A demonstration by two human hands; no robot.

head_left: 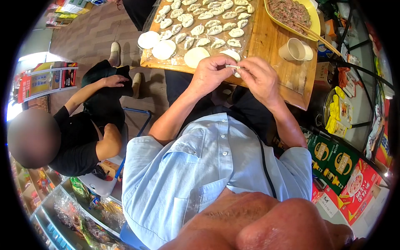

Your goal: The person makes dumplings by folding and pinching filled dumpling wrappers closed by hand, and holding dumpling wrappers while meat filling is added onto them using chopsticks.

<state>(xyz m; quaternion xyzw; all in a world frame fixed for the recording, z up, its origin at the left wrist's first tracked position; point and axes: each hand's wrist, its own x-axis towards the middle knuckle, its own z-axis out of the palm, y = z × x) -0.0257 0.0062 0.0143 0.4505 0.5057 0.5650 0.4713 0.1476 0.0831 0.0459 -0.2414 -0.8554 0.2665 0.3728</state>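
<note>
My left hand point(211, 75) and my right hand point(259, 79) meet at the near edge of the wooden table. Between their fingertips they pinch a small pale dumpling point(237, 74), its edge pressed together; the fingers hide most of it. Just beyond my hands lie round dough wrappers, one point(196, 57) beside my left hand and another point(231, 55) partly behind my fingers. Two more wrappers lie farther left, one of them point(163, 50) near the table edge. Rows of folded dumplings point(214, 30) cover the clear plastic sheet behind them.
A yellow bowl point(315, 16) of minced meat filling point(289, 16) stands at the back right, with chopsticks point(318, 37) across its rim. Paper cups point(293, 50) stand near the right edge. A seated person point(79, 137) is at left. Shelves with packaged goods point(339, 112) flank the right side.
</note>
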